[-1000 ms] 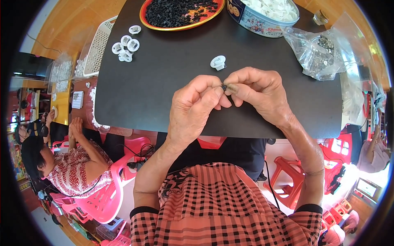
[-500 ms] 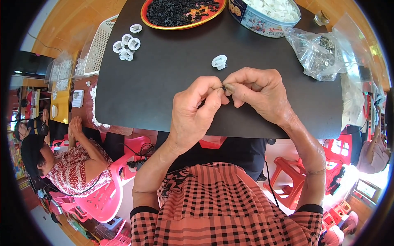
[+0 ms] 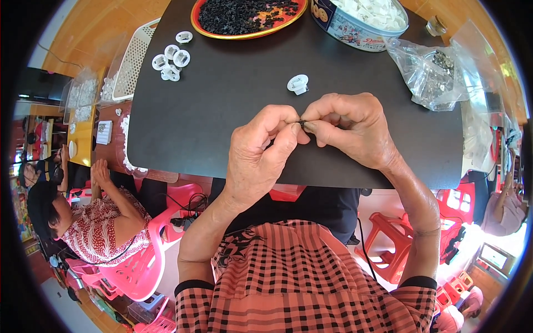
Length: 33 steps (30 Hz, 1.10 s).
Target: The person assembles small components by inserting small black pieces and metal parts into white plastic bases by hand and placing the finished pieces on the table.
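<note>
Above the near part of the dark table [image 3: 222, 133], my left hand [image 3: 264, 147] and my right hand [image 3: 352, 127] meet at the fingertips. Between them they pinch a small black part [image 3: 301, 123], mostly covered by thumbs and forefingers, so its exact kind does not show. Just beyond my fingers rests a round white plastic piece [image 3: 297, 84] with a flanged rim. Several similar white round pieces [image 3: 174, 57] lie grouped at the left of the table.
At the far side stand a red and gold tray [image 3: 222, 36] of small black parts and a blue round tin [image 3: 355, 38] heaped with white pieces. A clear plastic bag [image 3: 427, 77] of small metallic bits lies at right. A person [image 3: 105, 222] sits at left beside a white basket [image 3: 133, 61].
My fingertips have shifted slightly on the small black part, and a little more of it shows between them. Both hands stay in nearly the same place.
</note>
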Tool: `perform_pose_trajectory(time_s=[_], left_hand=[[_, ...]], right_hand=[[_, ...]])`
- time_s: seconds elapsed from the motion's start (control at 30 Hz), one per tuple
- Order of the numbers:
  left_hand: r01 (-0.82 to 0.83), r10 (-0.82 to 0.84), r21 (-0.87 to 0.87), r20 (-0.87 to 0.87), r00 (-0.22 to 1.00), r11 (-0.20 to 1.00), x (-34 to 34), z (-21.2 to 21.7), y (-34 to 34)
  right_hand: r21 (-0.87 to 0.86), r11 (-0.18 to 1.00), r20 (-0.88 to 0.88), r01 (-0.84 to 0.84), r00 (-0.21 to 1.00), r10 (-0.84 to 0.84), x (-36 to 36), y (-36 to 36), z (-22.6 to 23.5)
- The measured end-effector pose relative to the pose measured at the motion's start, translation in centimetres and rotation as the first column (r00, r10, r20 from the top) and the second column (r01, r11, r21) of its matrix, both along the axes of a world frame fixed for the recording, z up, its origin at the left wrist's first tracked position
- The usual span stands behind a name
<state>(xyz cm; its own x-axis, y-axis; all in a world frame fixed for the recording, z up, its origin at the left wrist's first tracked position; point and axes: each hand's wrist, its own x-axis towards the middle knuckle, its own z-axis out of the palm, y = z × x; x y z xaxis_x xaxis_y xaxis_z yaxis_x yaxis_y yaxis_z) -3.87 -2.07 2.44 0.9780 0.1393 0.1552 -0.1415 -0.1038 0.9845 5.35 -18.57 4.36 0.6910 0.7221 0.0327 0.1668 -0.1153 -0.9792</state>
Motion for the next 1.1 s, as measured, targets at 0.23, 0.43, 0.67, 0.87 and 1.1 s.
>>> perform_pose_trajectory(time_s=[0.23,0.43,0.67,0.87,1.1], left_hand=[[0.056,-0.111,-0.322,-0.153,0.982,0.945,0.4,-0.2,0.5],[0.160,-0.320,-0.519,-0.235,0.918,0.840,0.7,-0.1,1.7],[0.143,-0.282,-0.483,-0.228,0.932,0.864,0.7,-0.6,1.4],[0.167,-0.268,-0.394,-0.216,0.939,0.904,1.1,-0.3,1.4],[0.019,-0.024,-0.056,-0.085,0.996,0.998,2.3,0.0,1.3]], right_hand=[[0.090,0.996,0.412,-0.016,0.911,-0.023,0.3,0.2,-0.8],[0.116,0.990,0.629,-0.086,0.777,-0.006,0.4,0.6,-0.7],[0.060,0.989,0.682,-0.134,0.729,0.057,1.0,0.5,-0.4],[0.008,0.989,0.637,-0.145,0.764,0.107,1.8,0.5,-0.1],[0.053,0.998,0.123,0.044,0.991,-0.051,3.9,0.1,-0.5]])
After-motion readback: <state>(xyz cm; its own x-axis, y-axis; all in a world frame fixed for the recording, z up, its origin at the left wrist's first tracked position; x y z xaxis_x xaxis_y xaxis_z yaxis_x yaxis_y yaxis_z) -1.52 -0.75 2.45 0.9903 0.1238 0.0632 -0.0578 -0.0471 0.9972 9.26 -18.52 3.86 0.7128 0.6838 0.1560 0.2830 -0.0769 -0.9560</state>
